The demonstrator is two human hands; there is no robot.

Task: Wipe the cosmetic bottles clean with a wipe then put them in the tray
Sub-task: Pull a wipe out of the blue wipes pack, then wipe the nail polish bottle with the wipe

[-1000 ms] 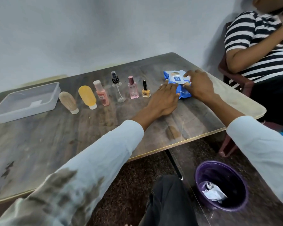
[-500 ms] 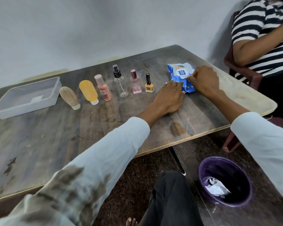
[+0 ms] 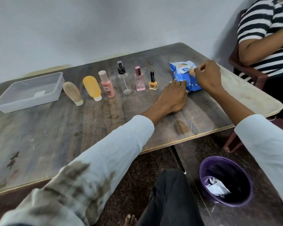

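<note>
Head view of a worn wooden tabletop [image 3: 55,136] with 6 cosmetic bottles in a row: a beige tube [image 3: 72,92], a yellow tube [image 3: 92,87], a pink bottle [image 3: 106,84], a clear spray bottle [image 3: 123,79], a pink perfume bottle [image 3: 139,79] and a yellow nail polish [image 3: 152,81]. All 6 stand apart from the clear plastic tray [image 3: 29,92], which lies at the left end of the row, just beside the beige tube. At the right end lies a blue wipe packet [image 3: 183,77]. The left hand [image 3: 172,97] rests flat, its grip spread, fingertips pressing the packet's near edge. The right hand [image 3: 206,75] has its grip pressed together, pinching the packet's pale flap [image 3: 184,69] at the top. A purple bin [image 3: 225,180] holding crumpled paper stands on the floor below. A person in a striped shirt [image 3: 265,30] sits at the right.
</note>
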